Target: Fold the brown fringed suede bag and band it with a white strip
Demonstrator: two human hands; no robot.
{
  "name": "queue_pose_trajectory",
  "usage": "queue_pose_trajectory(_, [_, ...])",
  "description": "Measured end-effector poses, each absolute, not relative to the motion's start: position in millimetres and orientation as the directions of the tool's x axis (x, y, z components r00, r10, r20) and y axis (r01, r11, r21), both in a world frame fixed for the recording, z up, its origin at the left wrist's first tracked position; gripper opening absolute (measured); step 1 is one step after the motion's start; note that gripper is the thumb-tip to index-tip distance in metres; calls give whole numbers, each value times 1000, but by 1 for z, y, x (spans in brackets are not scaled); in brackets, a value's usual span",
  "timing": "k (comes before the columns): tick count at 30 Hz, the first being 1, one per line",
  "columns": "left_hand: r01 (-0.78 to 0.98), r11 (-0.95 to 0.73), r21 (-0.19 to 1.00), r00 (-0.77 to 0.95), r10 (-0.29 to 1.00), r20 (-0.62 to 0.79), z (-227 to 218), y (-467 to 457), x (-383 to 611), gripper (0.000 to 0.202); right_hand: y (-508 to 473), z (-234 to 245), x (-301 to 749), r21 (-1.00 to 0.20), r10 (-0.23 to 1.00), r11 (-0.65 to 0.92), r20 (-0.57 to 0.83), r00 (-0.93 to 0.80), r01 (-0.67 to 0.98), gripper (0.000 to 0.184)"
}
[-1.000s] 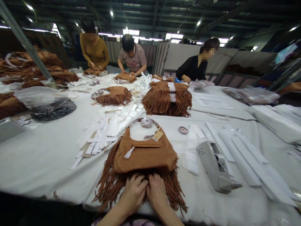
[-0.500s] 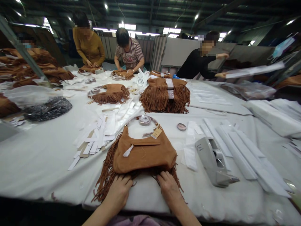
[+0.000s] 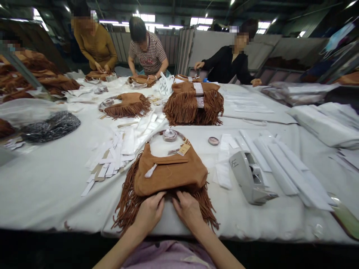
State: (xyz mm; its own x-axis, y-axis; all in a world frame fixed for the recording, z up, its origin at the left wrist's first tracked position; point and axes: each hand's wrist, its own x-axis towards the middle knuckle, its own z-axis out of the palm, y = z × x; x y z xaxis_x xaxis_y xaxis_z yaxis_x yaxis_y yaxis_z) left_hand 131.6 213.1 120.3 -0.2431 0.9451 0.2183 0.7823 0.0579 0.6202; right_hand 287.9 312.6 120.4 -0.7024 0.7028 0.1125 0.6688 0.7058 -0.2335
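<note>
A brown suede handbag (image 3: 169, 175) lies in front of me, its handle pointing away. Long fringe (image 3: 127, 198) spreads out from under both of its sides. A paper hang tag (image 3: 183, 149) and a wrapped zipper pull (image 3: 151, 170) rest on it. At the bag's near edge, my left hand (image 3: 150, 210) is closed on strands of the fringe, its fingertips partly hidden. Close beside it, my right hand (image 3: 187, 208) has its fingers curled at the same edge, also on the fringe. The bag's shadow hides exactly what the fingertips pinch.
Right of the bag stand a grey tape dispenser (image 3: 249, 179) and white foam strips (image 3: 286, 164). Paper strips (image 3: 112, 157) lie to the left. Beyond are stacked fringed bags (image 3: 195, 104) and another bag (image 3: 127, 104). Co-workers (image 3: 148, 52) stand across the table.
Both my hands have moved inward along the bag's lower edge, closer together. More fringe now shows at the right. The co-worker at the right has put down the long white sheet.
</note>
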Motion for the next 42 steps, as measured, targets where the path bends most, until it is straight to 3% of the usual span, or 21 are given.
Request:
queue_pose_trajectory(2, [774,125,621,-265,954,139,120,226,131,34,316,122,271,-180,744,652,-30,-667,736,25])
queue_pose_trajectory(4, [770,198,607,-288,956,54,120,234,128,34,320,124,261,-153,762,627,-82,-642,764,21])
queue_pose_trajectory(11, [686,340,643,-296,938,-180,111,243,119,38,320,124,267,-180,695,702,-44,-718,690,15])
queue_pose_trajectory(14, [692,334,640,-252,943,-219,110,247,119,40,309,112,274,-186,658,737,-22,-753,649,18])
queue_pose_trajectory(17, [785,236,573,-154,970,-188,116,249,121,40,299,99,285,-150,596,799,71,-800,582,23])
queue_pose_trajectory(20, [873,198,446,-124,974,-190,124,247,127,36,293,94,303,-134,449,893,228,-864,429,17])
queue_pose_trajectory(22, [905,217,366,-144,966,-216,126,243,132,33,292,97,315,-175,397,917,333,-855,358,31])
queue_pose_trajectory(25, [913,251,322,-178,954,-241,124,237,139,30,296,106,321,-279,523,852,454,-721,443,34])
queue_pose_trajectory(28, [904,290,315,-214,943,-254,121,235,143,35,302,111,308,-346,687,725,425,-589,595,17])
queue_pose_trajectory(30, [910,289,298,-213,942,-260,122,236,146,43,304,109,296,-304,743,663,380,-552,684,22])
queue_pose_trajectory(33, [939,211,271,-139,955,-261,128,239,149,50,306,99,288,-223,750,648,357,-557,729,16])
queue_pose_trajectory(36, [952,183,246,-109,952,-287,134,238,148,42,309,90,297,-208,706,699,357,-612,684,10])
queue_pose_trajectory(38, [942,218,254,-137,944,-302,135,234,144,33,312,89,311,-228,691,717,359,-627,659,17])
queue_pose_trajectory(42, [925,293,240,-208,923,-325,126,210,127,42,320,104,345,-368,637,768,359,-682,524,20])
